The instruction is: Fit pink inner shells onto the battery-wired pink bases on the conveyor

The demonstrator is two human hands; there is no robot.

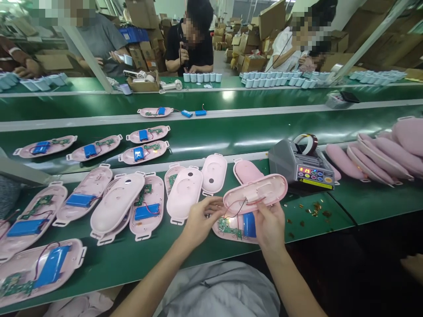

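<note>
Pinching the pink cover (261,189) above the half-hidden base shell (227,230), right hand (269,226) fingers close; left hand (198,218) fingers' hold unclear

Forearms (155,281) bare; light grey garment (218,288) at lap.

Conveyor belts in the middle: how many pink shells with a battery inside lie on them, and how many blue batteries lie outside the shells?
Pink shells: 5
Blue batteries outside shells: 2
Total: 7
</note>
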